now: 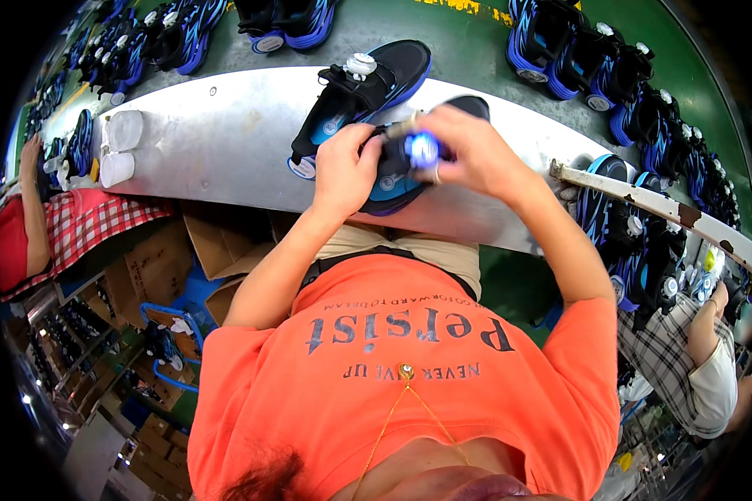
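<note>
On the silver metal bench [226, 125], by its near edge, is a black-and-blue sports shoe [390, 185], probably light, soft above and stiffer along the sole, the surest hold. The left hand [347, 165] grips its upper; the blurred right hand [466, 146] clasps its round, blue-lit white knob [424, 150].

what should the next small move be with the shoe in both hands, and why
Perhaps a small turn of the glowing blue round part with the right hand: that hand, though blurred, curls around it, while the left hand holds the nearer shoe, which could steady it.
</note>
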Motion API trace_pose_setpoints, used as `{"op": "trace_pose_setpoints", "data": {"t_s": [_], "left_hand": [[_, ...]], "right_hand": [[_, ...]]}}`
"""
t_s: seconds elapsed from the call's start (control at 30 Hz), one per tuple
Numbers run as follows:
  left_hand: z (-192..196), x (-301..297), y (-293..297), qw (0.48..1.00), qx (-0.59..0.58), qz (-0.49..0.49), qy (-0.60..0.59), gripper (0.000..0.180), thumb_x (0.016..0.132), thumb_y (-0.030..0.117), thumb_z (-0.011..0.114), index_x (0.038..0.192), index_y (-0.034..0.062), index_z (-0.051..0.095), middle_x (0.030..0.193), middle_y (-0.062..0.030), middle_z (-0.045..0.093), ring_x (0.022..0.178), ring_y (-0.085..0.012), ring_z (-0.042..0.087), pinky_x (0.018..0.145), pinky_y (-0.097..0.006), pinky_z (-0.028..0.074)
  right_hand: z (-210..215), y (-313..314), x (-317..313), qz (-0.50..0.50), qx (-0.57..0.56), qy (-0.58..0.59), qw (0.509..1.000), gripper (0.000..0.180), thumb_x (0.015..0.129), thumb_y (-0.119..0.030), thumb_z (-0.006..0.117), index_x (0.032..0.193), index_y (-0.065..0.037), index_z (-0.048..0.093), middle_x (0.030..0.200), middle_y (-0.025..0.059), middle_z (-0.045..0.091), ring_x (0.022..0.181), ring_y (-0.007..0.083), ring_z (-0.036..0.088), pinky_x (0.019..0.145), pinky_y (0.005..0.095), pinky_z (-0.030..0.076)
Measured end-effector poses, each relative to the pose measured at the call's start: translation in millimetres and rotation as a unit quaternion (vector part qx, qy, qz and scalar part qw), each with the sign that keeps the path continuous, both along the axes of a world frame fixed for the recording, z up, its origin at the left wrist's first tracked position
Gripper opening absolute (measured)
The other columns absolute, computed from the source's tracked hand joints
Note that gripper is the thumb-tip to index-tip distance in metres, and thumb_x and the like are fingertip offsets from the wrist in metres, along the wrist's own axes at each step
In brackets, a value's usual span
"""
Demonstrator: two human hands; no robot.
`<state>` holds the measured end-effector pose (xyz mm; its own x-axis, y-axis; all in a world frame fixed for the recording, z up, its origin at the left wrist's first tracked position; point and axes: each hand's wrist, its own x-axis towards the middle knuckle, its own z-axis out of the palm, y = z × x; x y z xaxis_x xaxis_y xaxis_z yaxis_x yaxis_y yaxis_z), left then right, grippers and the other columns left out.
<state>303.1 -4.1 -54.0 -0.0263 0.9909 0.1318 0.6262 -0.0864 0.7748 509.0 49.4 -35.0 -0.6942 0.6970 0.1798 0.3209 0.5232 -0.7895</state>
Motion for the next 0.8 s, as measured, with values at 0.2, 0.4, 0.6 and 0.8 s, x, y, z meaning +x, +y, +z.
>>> {"op": "trace_pose_setpoints", "data": {"t_s": [0.2, 0.4, 0.6, 0.8], "left_hand": [[16.4, 2.3, -15.8, 0.966, -0.208, 0.019, -0.154, 0.028, 0.084, 0.024, 0.072, 0.092, -0.0013, 0.063, 0.08, -0.0071, 0.064, 0.065, -0.011, 0.057, 0.059, -0.026, 0.046], [68.2, 13.4, -24.2, 0.96, -0.266, -0.05, -0.068, 0.033, 0.085, 0.024, 0.071, 0.099, -0.0041, 0.062, 0.079, -0.0039, 0.063, 0.066, -0.0046, 0.055, 0.061, -0.021, 0.044], [43.9, 10.2, -8.5, 0.913, -0.371, -0.127, -0.116, 0.028, 0.089, 0.023, 0.06, 0.085, -0.0031, 0.068, 0.063, -0.0088, 0.067, 0.062, -0.0144, 0.067, 0.06, -0.029, 0.049], [42.4, 11.8, -8.2, 0.887, -0.41, -0.132, -0.168, 0.024, 0.091, 0.019, 0.058, 0.09, -0.0025, 0.069, 0.078, -0.0095, 0.071, 0.066, -0.0134, 0.069, 0.06, -0.028, 0.047]], "right_hand": [[27.1, -27.5, 0.1, 0.006, 0.076, -0.218, 0.973, 0.05, 0.069, -0.006, 0.073, 0.114, -0.009, 0.052, 0.089, 0.0131, 0.057, 0.081, 0.0351, 0.063, 0.066, 0.0418, 0.051], [10.7, -26.0, 8.7, -0.019, -0.002, -0.118, 0.993, 0.053, 0.068, -0.004, 0.074, 0.115, -0.008, 0.05, 0.096, 0.0159, 0.058, 0.084, 0.0378, 0.062, 0.068, 0.0431, 0.051], [20.8, -24.1, 10.3, 0.01, -0.006, -0.076, 0.997, 0.047, 0.076, -0.001, 0.065, 0.12, -0.01, 0.051, 0.092, 0.0156, 0.053, 0.082, 0.039, 0.059, 0.068, 0.0442, 0.05], [17.3, -33.5, 6.2, -0.011, 0.021, -0.174, 0.985, 0.044, 0.08, -0.007, 0.062, 0.123, -0.013, 0.055, 0.09, 0.0122, 0.049, 0.08, 0.0342, 0.057, 0.064, 0.0422, 0.048]]}}
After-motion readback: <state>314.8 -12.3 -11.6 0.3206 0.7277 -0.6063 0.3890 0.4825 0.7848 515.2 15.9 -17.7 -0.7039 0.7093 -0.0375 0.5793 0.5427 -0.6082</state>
